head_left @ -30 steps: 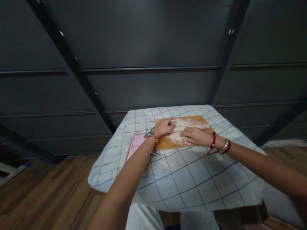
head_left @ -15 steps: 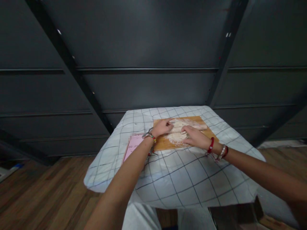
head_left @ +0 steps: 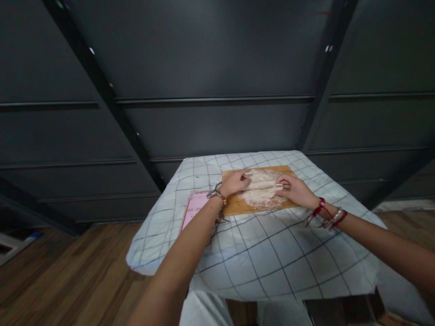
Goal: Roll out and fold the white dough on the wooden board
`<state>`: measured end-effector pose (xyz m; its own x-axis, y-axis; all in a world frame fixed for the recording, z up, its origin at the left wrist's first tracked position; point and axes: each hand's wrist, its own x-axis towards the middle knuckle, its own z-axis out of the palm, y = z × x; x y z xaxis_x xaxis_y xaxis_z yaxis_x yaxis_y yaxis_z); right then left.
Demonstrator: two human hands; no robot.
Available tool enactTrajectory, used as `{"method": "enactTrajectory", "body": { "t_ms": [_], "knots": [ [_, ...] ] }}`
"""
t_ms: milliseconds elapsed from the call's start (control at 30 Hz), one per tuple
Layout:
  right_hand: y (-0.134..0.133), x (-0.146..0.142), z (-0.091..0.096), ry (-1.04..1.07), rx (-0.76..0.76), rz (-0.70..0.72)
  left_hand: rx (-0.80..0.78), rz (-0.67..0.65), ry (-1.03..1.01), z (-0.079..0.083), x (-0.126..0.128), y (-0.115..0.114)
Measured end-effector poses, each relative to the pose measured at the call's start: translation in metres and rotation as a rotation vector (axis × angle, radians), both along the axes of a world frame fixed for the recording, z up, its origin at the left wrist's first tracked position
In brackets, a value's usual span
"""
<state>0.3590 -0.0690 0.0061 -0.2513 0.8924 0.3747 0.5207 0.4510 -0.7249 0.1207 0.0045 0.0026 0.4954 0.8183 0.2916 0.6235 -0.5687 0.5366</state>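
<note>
A pale, floury sheet of dough lies on a wooden board, with a raised, rolled-looking band running across it between my hands. At the band's left end, the fingers of my left hand are curled and pinch the dough. My right hand grips the band's right end between thumb and fingers. Loose white flour is scattered around the dough on the board. Parts of the dough's edges are hidden behind my fingers.
The board rests on a table with a white checked cloth. Left of the board lies a phone with a pink timer screen, partly behind my left forearm. A dark panelled wall stands behind the table. An open box sits at the lower right.
My right hand has moved right, from the middle of the dough to its right end. My left hand stays at the left end. The view has shifted slightly.
</note>
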Motion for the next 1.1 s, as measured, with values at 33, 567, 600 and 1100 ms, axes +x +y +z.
{"method": "enactTrajectory", "body": {
  "t_ms": [33,567,600,1100],
  "knots": [
    [0.002,0.002,0.000,0.039,-0.031,0.004,-0.002,-0.006,-0.007,0.000,0.000,0.000],
    [-0.017,-0.020,0.014,-0.270,0.042,-0.013,-0.014,0.039,0.040,0.004,0.003,-0.004],
    [-0.017,-0.015,0.015,-0.214,0.026,-0.007,-0.007,0.039,0.042,0.004,0.003,-0.004],
    [-0.009,0.030,0.082,0.378,0.001,-0.166,0.010,0.018,0.056,0.002,0.001,-0.003]
  ]
}}
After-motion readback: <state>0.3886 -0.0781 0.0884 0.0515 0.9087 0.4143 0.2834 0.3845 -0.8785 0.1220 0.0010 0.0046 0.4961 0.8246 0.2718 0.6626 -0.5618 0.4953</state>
